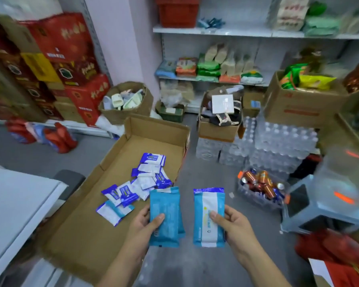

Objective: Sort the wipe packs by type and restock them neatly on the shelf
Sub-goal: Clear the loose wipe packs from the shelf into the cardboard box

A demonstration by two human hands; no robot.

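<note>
Twin grip, lower centre: clasping teal pack (166, 212) in left hand's (142, 223) curled fingers (158, 220), white-banded pack (209, 206) in right hand's (231, 222), side by side, probably comparing types.

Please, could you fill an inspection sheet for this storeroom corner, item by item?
Surface: grey floor, with an open cardboard box lying on it.
Job's things: small wipe packs lie loose in the box.
Clutter: tray of drink cans, cases of bottled water, grey stool, box of slippers.
Grippers: left hand grips a plain blue wipe pack; right hand grips a white-banded wipe pack.
Cables: nothing seen.
Surroundings: white shelves with bagged goods; red cartons stacked at the left.
</note>
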